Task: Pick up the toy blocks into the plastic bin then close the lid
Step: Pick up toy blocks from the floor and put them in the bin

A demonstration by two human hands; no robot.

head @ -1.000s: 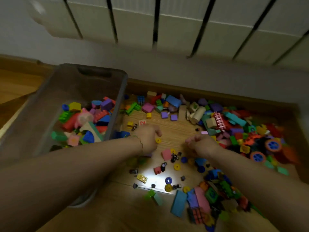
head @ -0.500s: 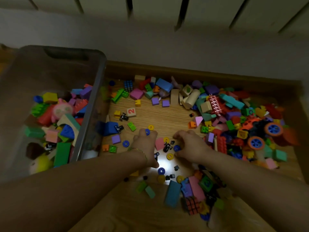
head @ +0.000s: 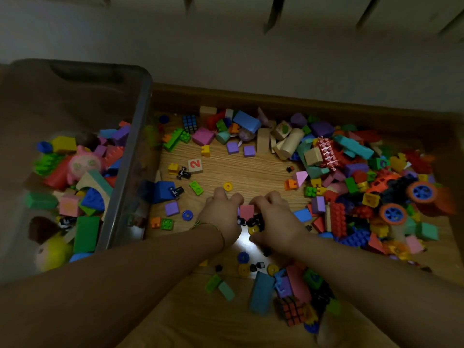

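Note:
A clear plastic bin [head: 140, 151] stands on the left, part filled with coloured blocks and a pink toy figure [head: 84, 164]. Toy blocks [head: 334, 172] lie scattered over the wooden floor, thickest on the right. My left hand [head: 222, 217] and my right hand [head: 275, 219] meet in the middle of the floor, fingers curled. Between them sits a pink block [head: 247, 211] with small black pieces and a yellow ring [head: 253, 230]. Each hand curls round part of this small cluster. The bin's lid is not in view.
A wooden skirting edge [head: 276, 101] and a grey wall run behind the pile. Orange wheels with blue hubs [head: 421, 192] lie far right. A numbered cube [head: 195, 165] and a blue block [head: 164, 190] lie near the bin. More blocks [head: 261, 290] sit close to me.
The view has tilted down and shifted right. Both hands have come together from apart and now close around the pink block and small pieces between them.

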